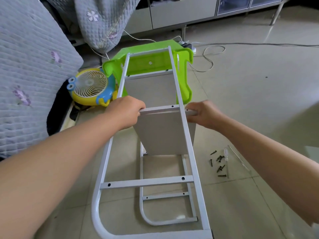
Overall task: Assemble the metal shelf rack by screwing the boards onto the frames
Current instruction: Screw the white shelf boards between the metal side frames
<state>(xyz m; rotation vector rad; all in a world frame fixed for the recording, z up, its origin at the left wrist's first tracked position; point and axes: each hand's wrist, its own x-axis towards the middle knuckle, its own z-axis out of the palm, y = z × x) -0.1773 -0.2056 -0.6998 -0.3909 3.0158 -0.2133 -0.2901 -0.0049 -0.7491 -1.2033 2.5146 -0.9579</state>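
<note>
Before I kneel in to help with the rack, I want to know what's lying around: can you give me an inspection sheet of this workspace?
Surface: pale tiled floor, glossy.
Job's things: white upper frame lies over a second frame; two grey boards stand between them, the near board under the middle crossbar.
Clutter: dark screws and a clear-handled screwdriver loose on the floor at the right.
Hands: left hand and right hand each grip an end of the near board's top edge.
Cables: white cable looped beyond the green stool.
Surroundings: toy fan, quilted cover, cabinet.
</note>
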